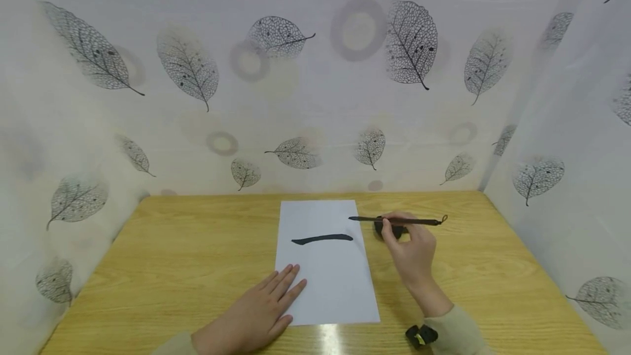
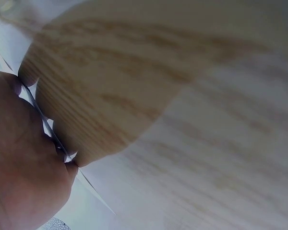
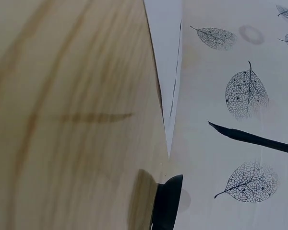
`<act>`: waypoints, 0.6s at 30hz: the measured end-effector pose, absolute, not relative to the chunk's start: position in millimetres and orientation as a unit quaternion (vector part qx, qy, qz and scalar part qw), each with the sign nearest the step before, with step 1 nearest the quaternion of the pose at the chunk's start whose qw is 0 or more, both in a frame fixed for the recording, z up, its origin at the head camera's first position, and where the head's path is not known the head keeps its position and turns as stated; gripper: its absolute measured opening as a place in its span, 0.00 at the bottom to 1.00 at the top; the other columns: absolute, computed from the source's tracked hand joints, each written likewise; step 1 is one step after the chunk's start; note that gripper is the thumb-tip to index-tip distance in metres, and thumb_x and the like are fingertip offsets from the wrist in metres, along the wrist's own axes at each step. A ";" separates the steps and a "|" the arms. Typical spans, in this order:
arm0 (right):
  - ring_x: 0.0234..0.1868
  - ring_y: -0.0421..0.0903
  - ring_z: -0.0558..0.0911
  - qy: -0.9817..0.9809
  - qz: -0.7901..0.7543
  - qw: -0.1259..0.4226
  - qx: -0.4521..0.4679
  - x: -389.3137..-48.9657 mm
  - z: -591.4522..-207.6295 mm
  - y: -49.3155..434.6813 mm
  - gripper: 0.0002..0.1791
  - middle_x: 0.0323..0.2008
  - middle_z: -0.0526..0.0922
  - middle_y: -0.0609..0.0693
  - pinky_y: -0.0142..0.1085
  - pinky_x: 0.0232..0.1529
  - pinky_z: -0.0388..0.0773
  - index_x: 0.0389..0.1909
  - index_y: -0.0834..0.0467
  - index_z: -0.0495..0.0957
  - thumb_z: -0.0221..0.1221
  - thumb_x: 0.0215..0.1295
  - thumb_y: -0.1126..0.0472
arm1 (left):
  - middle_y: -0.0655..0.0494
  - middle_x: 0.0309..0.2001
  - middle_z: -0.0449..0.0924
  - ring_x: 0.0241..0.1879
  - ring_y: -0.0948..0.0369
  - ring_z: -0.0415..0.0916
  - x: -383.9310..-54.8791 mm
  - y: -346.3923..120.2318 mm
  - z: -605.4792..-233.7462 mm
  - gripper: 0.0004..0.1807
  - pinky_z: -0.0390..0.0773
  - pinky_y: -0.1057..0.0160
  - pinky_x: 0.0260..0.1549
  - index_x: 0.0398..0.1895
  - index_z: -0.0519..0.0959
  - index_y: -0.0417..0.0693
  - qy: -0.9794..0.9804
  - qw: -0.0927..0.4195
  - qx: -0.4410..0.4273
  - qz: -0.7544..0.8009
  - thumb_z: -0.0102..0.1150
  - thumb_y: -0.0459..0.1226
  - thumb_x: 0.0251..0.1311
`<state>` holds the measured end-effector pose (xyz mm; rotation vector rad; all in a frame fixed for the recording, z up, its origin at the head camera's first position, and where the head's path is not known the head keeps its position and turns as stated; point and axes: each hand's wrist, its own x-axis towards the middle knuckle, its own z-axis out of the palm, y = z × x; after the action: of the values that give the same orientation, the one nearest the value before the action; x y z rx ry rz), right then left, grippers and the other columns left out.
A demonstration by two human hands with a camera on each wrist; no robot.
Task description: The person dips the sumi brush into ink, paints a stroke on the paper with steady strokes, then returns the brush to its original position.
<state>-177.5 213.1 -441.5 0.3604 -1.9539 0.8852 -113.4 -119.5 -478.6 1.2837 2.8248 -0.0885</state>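
A sheet of white paper [image 1: 325,284] lies on the wooden table, with one thick black horizontal stroke [image 1: 322,239] across its upper half. My left hand [image 1: 258,308] rests on the paper's lower left edge, fingers straight and slightly spread. My right hand [image 1: 413,245] pinches a dark writing brush [image 1: 409,221] near its middle. The brush lies nearly level, its black tip pointing left over the paper's upper right part; in the right wrist view the brush [image 3: 254,139] is off the table. Partly hidden behind the right hand stands a small round black dish [image 1: 378,227], right of the paper.
The wooden table [image 1: 197,245] reaches back to a pale curtain [image 1: 305,97] with a leaf print, which also closes off both sides. A black wrist device [image 1: 421,336] sits at the right sleeve.
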 end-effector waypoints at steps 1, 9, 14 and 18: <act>0.28 0.53 0.88 -0.796 0.361 0.463 0.148 -177.8 -441.3 214.0 0.06 0.32 0.91 0.57 0.20 0.37 0.78 0.37 0.64 0.88 0.67 0.60 0.73 | 0.42 0.85 0.55 0.83 0.48 0.58 -113.3 -119.3 -477.9 0.34 0.68 0.49 0.78 0.85 0.59 0.49 0.910 0.019 0.413 -0.026 0.39 0.54 0.84; 0.27 0.53 0.88 -0.769 0.361 0.493 0.189 -184.3 -440.2 218.0 0.05 0.31 0.91 0.57 0.21 0.37 0.79 0.36 0.64 0.88 0.65 0.60 0.71 | 0.41 0.84 0.56 0.83 0.47 0.59 -113.1 -118.4 -477.5 0.34 0.69 0.49 0.78 0.84 0.60 0.49 0.909 0.007 0.416 -0.029 0.40 0.53 0.83; 0.29 0.54 0.89 -0.752 0.351 0.511 0.223 -187.5 -438.9 219.9 0.06 0.32 0.91 0.58 0.19 0.41 0.81 0.36 0.66 0.88 0.65 0.59 0.70 | 0.41 0.85 0.55 0.83 0.47 0.58 -113.7 -118.0 -477.7 0.34 0.68 0.49 0.78 0.84 0.59 0.49 0.909 0.016 0.415 -0.024 0.39 0.54 0.83; 0.26 0.54 0.88 -0.741 0.330 0.532 0.244 -191.0 -438.7 221.4 0.07 0.31 0.91 0.59 0.21 0.39 0.82 0.35 0.67 0.88 0.63 0.60 0.68 | 0.42 0.85 0.55 0.83 0.47 0.58 -114.5 -118.2 -479.3 0.34 0.69 0.48 0.78 0.85 0.59 0.50 0.910 0.021 0.414 -0.019 0.39 0.54 0.83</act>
<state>-191.0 221.4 -438.7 0.5814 -1.7673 0.7865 -114.5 -118.2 -479.3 1.2827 2.8209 -0.0581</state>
